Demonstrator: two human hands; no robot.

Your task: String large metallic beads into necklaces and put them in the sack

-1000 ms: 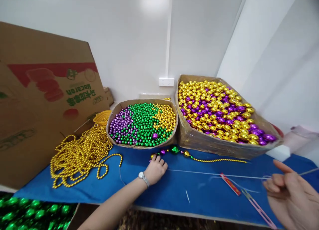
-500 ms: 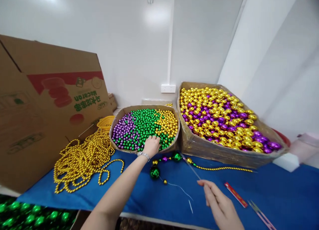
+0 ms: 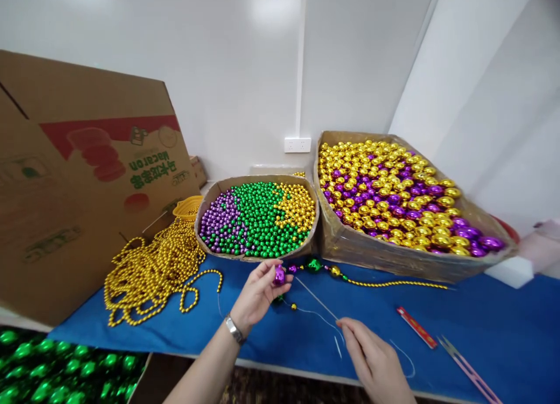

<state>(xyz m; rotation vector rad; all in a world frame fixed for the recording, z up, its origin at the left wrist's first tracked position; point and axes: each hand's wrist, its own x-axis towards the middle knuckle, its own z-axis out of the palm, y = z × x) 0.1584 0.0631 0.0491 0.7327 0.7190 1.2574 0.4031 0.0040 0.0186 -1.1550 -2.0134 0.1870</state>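
My left hand [image 3: 262, 293], palm turned up, has its fingers closed on a shiny purple bead [image 3: 279, 275]. Whether smaller beads are tucked in those fingers cannot be made out. My right hand [image 3: 371, 357] pinches a long thin needle [image 3: 317, 298], its tip pointing up and left, short of the purple bead. Pale thread [image 3: 409, 360] loops on the cloth beside this hand. Behind the needle lies a bead strand with a large green bead [image 3: 314, 265], a gold bead [image 3: 335, 271] and a tail of small gold beads [image 3: 394, 284]. Part of the strand is hidden behind my left hand.
A carton of small purple, green and gold beads [image 3: 258, 256] and a larger carton of gold and purple beads [image 3: 363, 249] stand at the back. Gold bead strings [image 3: 153, 275] are heaped left. A red packet [image 3: 416, 327] and pink tweezers [image 3: 470, 369] lie right on the blue cloth [image 3: 306, 345].
My left hand has come out of the small-bead carton toward me and now shows a purple bead in its fingers. My right hand, still on the needle, has shifted slightly left.
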